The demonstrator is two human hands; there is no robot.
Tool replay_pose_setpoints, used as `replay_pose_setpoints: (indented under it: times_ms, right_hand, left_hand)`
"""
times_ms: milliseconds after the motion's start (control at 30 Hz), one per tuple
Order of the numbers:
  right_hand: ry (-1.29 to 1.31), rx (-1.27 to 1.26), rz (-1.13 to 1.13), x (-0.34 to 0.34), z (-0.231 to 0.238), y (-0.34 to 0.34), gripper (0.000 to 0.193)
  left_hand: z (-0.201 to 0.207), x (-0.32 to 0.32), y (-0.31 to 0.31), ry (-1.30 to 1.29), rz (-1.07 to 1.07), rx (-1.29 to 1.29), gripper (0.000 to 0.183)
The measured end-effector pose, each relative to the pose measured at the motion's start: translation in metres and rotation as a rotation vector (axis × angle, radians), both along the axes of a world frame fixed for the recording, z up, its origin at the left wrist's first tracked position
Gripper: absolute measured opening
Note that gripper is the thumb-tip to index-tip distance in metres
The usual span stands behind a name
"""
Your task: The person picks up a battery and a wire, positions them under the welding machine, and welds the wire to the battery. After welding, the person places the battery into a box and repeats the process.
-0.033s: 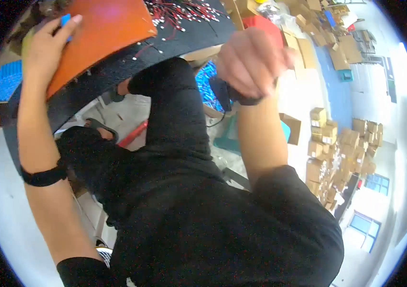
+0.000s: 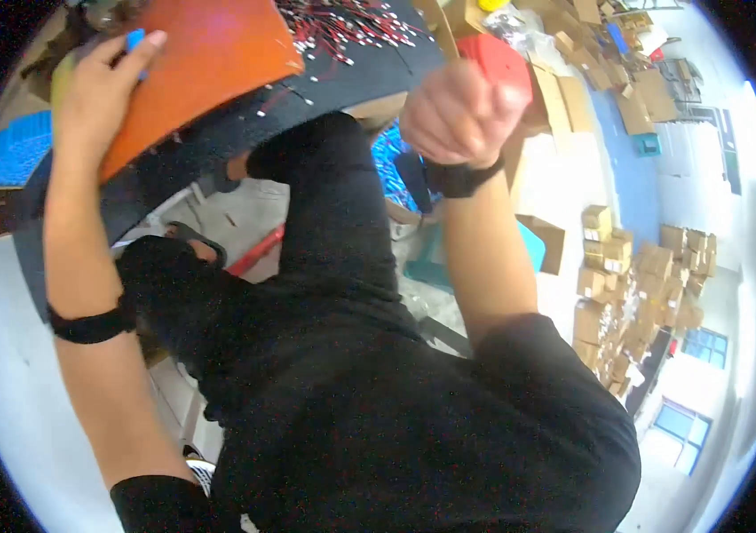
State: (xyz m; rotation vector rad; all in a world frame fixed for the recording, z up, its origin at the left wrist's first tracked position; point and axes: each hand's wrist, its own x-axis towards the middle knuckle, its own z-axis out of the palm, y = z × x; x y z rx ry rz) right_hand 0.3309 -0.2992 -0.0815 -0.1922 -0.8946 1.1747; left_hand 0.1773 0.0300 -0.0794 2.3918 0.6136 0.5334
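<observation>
My left hand [image 2: 94,107] rests at the left edge of an orange sheet [image 2: 209,62] on the dark bench. A small blue piece [image 2: 135,41] sits between its thumb and forefinger; the other fingers are partly hidden. My right hand [image 2: 465,111] is held up, closed like a fist, off the bench's right end and in front of a red bin [image 2: 504,67]. What that hand holds, if anything, I cannot make out. Many red and black wires with white connectors [image 2: 351,28] lie in a heap beyond the orange sheet.
Blue pieces [image 2: 18,151] stand in rows at the far left. A carton of blue pieces [image 2: 387,164] sits below my right wrist, beside a teal bin [image 2: 529,247]. Cardboard boxes [image 2: 604,253] are stacked on the right. My legs are under the bench edge.
My right hand has turned and dropped slightly, and looks less blurred. More of the red bin shows behind it. My left hand keeps its place on the orange sheet.
</observation>
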Motion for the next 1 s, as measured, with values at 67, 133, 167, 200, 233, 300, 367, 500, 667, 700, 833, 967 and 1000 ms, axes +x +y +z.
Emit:
replay_pose_setpoints:
  times_ms: [67, 133, 167, 200, 233, 300, 367, 500, 667, 700, 833, 967, 1000]
  right_hand:
    - [0.185, -0.206, -0.246, -0.005, -0.039, -0.012, 0.035]
    - [0.263, -0.339, -0.354, -0.024, -0.067, -0.021, 0.033]
    - [0.267, -0.392, -0.387, -0.031, -0.081, -0.029, 0.031]
    - [0.285, -0.416, -0.376, -0.039, -0.09, -0.033, 0.031]
    - [0.3, -0.443, -0.377, -0.044, -0.098, -0.04, 0.031]
    - [0.312, -0.504, -0.421, -0.057, -0.105, -0.048, 0.032]
    - [0.321, -0.529, -0.421, -0.065, -0.112, -0.058, 0.032]
    - [0.356, -0.701, -0.305, -0.08, -0.144, -0.069, 0.027]
    - [0.215, -0.842, -0.156, -0.101, -0.152, -0.051, 0.025]
    - [0.129, -0.898, -0.18, -0.102, -0.153, -0.051, 0.025]
    - [0.124, -0.863, -0.184, -0.099, -0.161, -0.056, 0.026]
    - [0.065, -0.716, -0.434, -0.106, -0.199, -0.055, 0.026]
    - [0.226, -0.785, -0.339, -0.107, -0.182, -0.058, 0.026]
  left_hand:
    - [0.013, -0.004, -0.006, 0.01, 0.001, 0.058, 0.053]
    - [0.012, -0.014, -0.007, -0.058, 0.026, 0.037, 0.052]
    - [0.017, -0.015, -0.011, -0.008, 0.061, 0.032, 0.053]
    - [0.018, -0.021, -0.009, -0.014, 0.075, 0.016, 0.051]
    - [0.015, -0.023, -0.01, -0.024, 0.077, -0.006, 0.049]
    - [0.022, -0.037, -0.021, -0.049, -0.007, 0.028, 0.046]
    - [0.024, -0.051, -0.035, -0.062, 0.014, 0.086, 0.039]
    - [0.04, -0.069, -0.09, -0.132, -0.024, -0.314, 0.029]
    - [0.042, -0.068, -0.169, -0.201, -0.189, -0.679, 0.026]
    - [0.039, -0.057, -0.181, -0.149, -0.299, -0.624, 0.023]
    - [0.054, -0.017, -0.232, -0.065, -0.576, -0.369, 0.019]
    - [0.074, 0.047, -0.315, -0.389, -0.949, -0.157, 0.014]
    - [0.07, 0.065, -0.324, -0.529, -0.981, 0.037, 0.018]
